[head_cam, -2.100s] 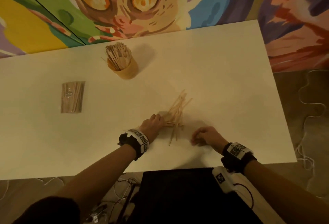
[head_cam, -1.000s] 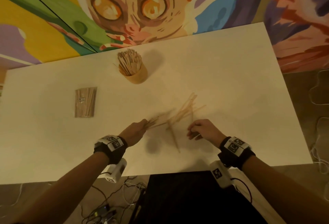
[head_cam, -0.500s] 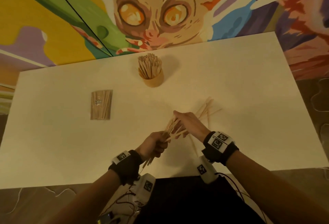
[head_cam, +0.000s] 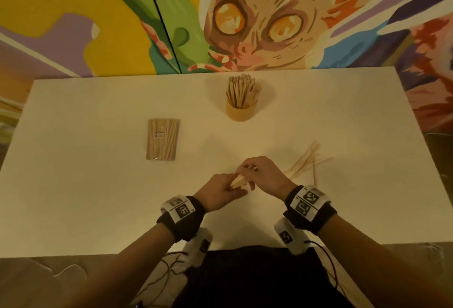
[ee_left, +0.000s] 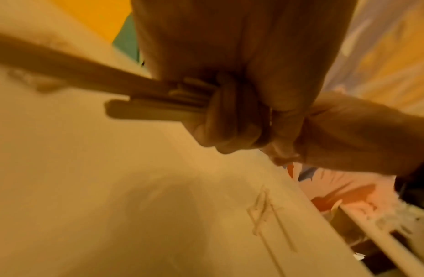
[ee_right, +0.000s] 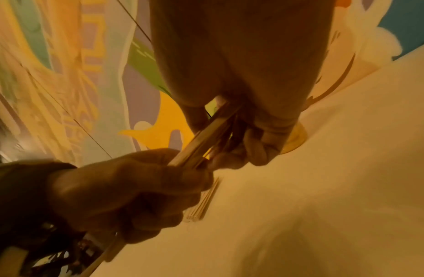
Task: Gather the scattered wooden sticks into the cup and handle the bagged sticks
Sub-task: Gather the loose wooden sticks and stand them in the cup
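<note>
Left hand (head_cam: pixel 221 193) fist closed around a bundle of sticks (head_cam: pixel 241 180); right hand (head_cam: pixel 263 176) fingers curled on the bundle's upper end. Loose sticks (head_cam: pixel 307 164) lie right of the hands, cup (head_cam: pixel 240 113) well apart. Sticks likely light, stiff, slippery: grip mid-length.

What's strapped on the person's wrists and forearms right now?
Both forearms are bare, no sleeves. Each wrist wears a black band, left and right, topped with white tags printed with black square markers. A white camera unit hangs under each wrist, trailing thin dark cables.
</note>
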